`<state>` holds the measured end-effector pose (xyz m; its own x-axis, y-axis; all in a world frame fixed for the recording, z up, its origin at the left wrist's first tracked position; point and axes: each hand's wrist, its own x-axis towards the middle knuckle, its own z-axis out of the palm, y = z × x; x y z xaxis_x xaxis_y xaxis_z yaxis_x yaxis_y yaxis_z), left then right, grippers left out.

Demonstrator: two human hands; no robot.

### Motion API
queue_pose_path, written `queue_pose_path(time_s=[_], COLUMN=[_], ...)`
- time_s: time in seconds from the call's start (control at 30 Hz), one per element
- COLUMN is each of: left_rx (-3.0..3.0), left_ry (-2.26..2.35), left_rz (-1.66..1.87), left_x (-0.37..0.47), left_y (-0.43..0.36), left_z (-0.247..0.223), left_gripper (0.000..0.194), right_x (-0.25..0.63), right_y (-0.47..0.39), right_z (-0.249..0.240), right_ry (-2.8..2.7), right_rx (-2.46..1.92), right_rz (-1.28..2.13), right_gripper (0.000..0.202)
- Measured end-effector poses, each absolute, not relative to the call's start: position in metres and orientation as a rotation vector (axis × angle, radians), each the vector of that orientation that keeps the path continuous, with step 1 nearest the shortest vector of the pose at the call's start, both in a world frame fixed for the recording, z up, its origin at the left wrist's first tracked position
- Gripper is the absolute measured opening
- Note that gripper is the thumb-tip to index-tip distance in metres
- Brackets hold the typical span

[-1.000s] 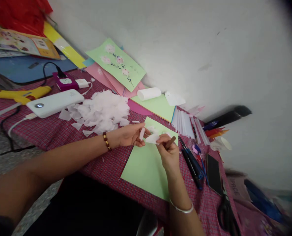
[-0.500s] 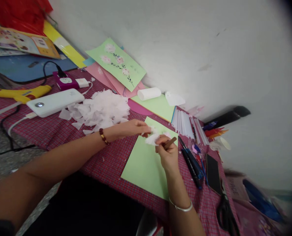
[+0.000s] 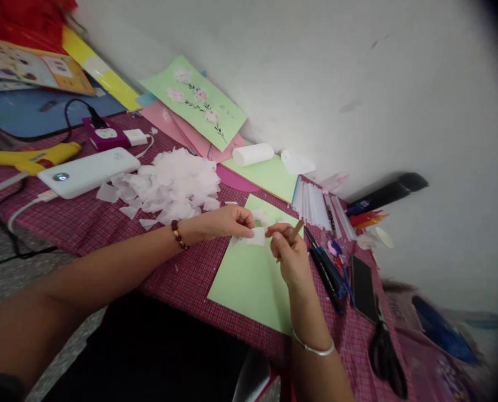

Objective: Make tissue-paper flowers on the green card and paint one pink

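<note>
My left hand [image 3: 234, 221] pinches a small white paper piece [image 3: 257, 237] over the upper part of a green sheet [image 3: 249, 285]. Just right of that piece, my right hand [image 3: 288, 248] has its fingers closed around a brown stick [image 3: 296, 230], its fingertips apart from the paper. Pale paper petals [image 3: 259, 215] lie at the top of the sheet, partly hidden behind my hands. To the left of the sheet, a heap of white paper pieces [image 3: 177, 181] rests on the checked tablecloth [image 3: 182, 282].
A white power bank [image 3: 90, 172] and a yellow glue gun [image 3: 35, 158] lie at the left. A green flower picture [image 3: 199, 100] leans at the back. Pens [image 3: 326, 273], a phone [image 3: 364, 287] and black scissors [image 3: 385, 354] lie on the right.
My right fingertips have come off the white paper and moved slightly right with the stick. The paper piece now lies flatter in my left fingers. The view has shifted a little.
</note>
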<state>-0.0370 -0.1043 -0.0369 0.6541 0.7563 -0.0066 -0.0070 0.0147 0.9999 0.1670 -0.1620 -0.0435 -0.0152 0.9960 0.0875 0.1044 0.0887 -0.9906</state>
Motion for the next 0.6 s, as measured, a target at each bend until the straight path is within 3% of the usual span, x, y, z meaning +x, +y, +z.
queue_pose_path(time_s=[0.6], left_rx=[1.143], left_ry=[0.466], left_rz=[0.760], left_x=[-0.030], left_y=[-0.114], left_z=[-0.041], left_gripper=[0.031], right_x=[0.151], right_y=[-0.165], right_z=[-0.050], right_ry=[-1.174], right_rx=[-1.156], right_rz=[1.366], right_gripper=[0.028])
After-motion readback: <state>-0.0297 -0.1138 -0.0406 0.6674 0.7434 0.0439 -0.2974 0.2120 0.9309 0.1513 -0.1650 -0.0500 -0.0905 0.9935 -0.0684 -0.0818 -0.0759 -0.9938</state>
